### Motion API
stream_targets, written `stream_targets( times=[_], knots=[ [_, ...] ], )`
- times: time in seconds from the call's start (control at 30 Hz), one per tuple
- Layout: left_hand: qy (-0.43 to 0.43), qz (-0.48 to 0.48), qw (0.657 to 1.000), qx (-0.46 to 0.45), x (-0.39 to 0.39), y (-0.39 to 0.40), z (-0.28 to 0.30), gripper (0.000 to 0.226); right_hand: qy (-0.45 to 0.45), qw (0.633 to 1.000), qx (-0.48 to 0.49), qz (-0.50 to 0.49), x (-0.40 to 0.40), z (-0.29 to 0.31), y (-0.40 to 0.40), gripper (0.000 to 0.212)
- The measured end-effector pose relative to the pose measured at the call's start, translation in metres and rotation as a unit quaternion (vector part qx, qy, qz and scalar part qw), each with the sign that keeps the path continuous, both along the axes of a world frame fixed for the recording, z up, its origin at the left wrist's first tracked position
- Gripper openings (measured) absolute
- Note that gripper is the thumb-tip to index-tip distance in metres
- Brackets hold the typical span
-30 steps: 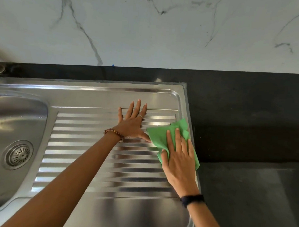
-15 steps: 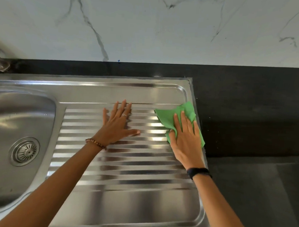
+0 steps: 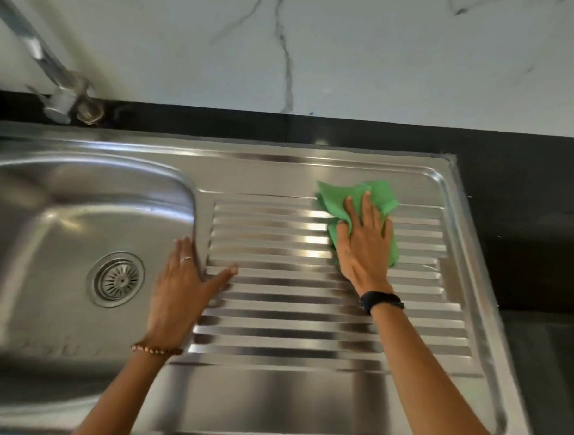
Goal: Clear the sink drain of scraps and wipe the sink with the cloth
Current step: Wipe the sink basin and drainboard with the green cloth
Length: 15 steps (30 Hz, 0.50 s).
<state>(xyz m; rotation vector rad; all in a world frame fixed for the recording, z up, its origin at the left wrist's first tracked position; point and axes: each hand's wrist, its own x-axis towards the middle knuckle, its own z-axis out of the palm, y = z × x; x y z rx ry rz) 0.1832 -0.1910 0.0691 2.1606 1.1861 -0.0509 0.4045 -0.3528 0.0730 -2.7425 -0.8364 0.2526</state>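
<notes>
1. Wiping is the step in hand: your right hand (image 3: 365,243) presses the green cloth (image 3: 358,207) flat, fingers straight, on the ribbed drainboard (image 3: 307,317), well right of the drain (image 3: 117,279).
2. Your left hand (image 3: 180,295) rests open, just right of the drain, at the basin's edge.
3. Drain looks free of scraps, so next, I judge, carry the cloth toward the basin (image 3: 65,207).

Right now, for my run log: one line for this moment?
step: wiping drainboard | right hand presses cloth | left hand flat | drain clear
</notes>
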Motion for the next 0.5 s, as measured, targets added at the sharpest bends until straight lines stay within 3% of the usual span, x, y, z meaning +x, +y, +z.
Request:
stream_targets(
  times=[0.07,0.1,0.3,0.5],
  knots=[
    [-0.072,0.031,0.991,-0.105,-0.005,-0.005,0.003,0.084,0.008,0.999,0.005,0.046,-0.030,-0.001,0.037,0.060],
    [-0.090,0.035,0.989,-0.115,-0.008,-0.007,0.002,0.080,0.010,0.997,0.007,0.073,-0.045,-0.001,0.057,0.059],
    [-0.097,-0.004,0.995,-0.001,-0.009,-0.013,-0.009,0.083,0.002,0.972,-0.002,0.234,-0.108,-0.004,0.156,0.052],
    [0.005,-0.025,0.998,0.054,-0.007,-0.024,0.002,0.076,0.021,0.948,0.008,0.317,-0.100,-0.004,0.150,0.050]
  ],
)
